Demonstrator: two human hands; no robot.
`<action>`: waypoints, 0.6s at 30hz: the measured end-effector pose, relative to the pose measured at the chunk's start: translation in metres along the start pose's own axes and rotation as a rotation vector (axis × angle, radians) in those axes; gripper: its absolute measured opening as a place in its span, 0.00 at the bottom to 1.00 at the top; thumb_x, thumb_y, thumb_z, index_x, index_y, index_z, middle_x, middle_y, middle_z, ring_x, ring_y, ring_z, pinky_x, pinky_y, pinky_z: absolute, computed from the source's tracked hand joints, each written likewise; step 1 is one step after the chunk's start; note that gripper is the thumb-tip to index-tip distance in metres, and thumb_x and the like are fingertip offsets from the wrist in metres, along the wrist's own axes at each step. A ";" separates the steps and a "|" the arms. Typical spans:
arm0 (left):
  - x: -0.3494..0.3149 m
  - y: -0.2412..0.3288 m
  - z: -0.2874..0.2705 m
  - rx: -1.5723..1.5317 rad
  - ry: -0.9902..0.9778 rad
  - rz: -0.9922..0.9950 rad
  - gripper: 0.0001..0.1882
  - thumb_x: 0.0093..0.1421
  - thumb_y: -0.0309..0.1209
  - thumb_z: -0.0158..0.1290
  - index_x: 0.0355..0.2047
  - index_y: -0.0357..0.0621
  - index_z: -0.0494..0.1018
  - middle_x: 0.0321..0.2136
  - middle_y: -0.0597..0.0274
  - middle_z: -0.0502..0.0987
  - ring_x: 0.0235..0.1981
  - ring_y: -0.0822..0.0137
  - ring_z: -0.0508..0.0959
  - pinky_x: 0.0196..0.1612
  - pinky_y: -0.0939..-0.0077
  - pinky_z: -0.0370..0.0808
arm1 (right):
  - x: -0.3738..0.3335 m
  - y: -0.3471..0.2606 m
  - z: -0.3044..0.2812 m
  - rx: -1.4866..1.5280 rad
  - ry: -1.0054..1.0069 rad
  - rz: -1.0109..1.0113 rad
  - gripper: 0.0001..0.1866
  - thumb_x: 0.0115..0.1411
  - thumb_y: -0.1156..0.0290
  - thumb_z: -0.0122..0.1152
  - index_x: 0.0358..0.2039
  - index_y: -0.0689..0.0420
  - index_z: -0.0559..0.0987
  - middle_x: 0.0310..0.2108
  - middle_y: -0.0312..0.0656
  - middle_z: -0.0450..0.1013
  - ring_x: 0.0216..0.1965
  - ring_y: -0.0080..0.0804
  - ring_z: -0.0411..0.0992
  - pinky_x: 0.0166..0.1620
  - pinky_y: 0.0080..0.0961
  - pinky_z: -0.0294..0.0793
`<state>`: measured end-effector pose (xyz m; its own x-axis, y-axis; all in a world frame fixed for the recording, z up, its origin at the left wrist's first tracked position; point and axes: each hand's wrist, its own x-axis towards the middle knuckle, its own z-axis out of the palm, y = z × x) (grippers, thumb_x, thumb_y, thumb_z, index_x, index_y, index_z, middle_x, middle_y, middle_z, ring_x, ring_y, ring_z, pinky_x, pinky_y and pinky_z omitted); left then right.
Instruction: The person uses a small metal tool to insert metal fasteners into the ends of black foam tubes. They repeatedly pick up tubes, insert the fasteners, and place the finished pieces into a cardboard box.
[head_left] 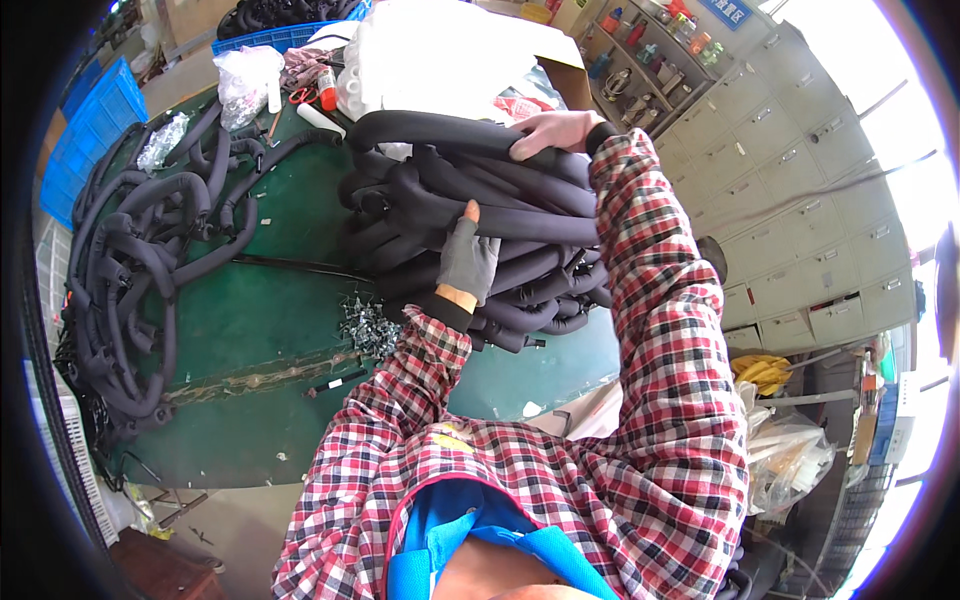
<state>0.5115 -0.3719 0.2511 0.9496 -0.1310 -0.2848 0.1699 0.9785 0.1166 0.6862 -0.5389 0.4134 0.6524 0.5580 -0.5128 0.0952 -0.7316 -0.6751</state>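
A heap of black foam-covered hoses [520, 262] lies on the green table, some curved at their ends. My right hand [555, 135] is wrapped over the top hose [430, 128], at the heap's far side. My left hand [470, 262], in a grey glove with a bare thumb tip, is at the near left of the heap. Its thumb lies over another hose [530, 222] while the other fingers pass below that hose's lower edge, mostly hidden. Just left of my left wrist sits a small pile of metal clips [368, 328].
More bent black hoses [165, 270] spread over the table's left side. Behind the heap are a white bag [455, 60], a red-capped bottle [327, 90] and a plastic bag [248, 85]. Blue crates [95, 130] stand at the far left, grey lockers [800, 200] at the right.
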 end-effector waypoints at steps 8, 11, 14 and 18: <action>0.024 0.006 0.009 -0.073 -0.320 -0.279 0.18 0.69 0.32 0.56 0.55 0.37 0.72 0.53 0.62 0.77 0.54 0.66 0.75 0.63 0.66 0.71 | 0.004 0.053 0.019 0.063 -0.085 -0.046 0.54 0.56 0.38 0.68 0.70 0.64 0.61 0.63 0.46 0.69 0.64 0.36 0.64 0.67 0.31 0.60; 0.035 0.000 0.040 0.455 -0.399 0.017 0.23 0.68 0.37 0.56 0.57 0.33 0.71 0.54 0.55 0.76 0.54 0.62 0.77 0.61 0.66 0.73 | -0.047 -0.009 0.012 -0.136 0.022 -0.222 0.45 0.56 0.43 0.70 0.62 0.65 0.70 0.55 0.46 0.73 0.57 0.34 0.68 0.62 0.29 0.65; 0.008 0.019 0.095 0.648 -0.457 0.132 0.22 0.63 0.33 0.60 0.54 0.33 0.74 0.51 0.57 0.77 0.49 0.67 0.78 0.55 0.70 0.75 | -0.090 -0.046 0.010 -0.144 0.177 -0.436 0.49 0.54 0.49 0.74 0.67 0.64 0.62 0.56 0.43 0.71 0.57 0.27 0.66 0.62 0.28 0.66; -0.031 0.033 0.149 0.445 -0.702 0.173 0.22 0.62 0.30 0.60 0.55 0.36 0.73 0.51 0.58 0.77 0.52 0.64 0.77 0.61 0.66 0.73 | -0.158 -0.117 0.042 -0.361 0.599 -0.592 0.51 0.52 0.52 0.74 0.68 0.63 0.60 0.56 0.48 0.72 0.56 0.34 0.70 0.62 0.31 0.68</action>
<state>0.5264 -0.3593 0.4056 0.8902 -0.1974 0.4106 -0.0442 0.8595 0.5092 0.5407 -0.5251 0.5511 0.6931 0.6584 0.2935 0.7022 -0.5248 -0.4811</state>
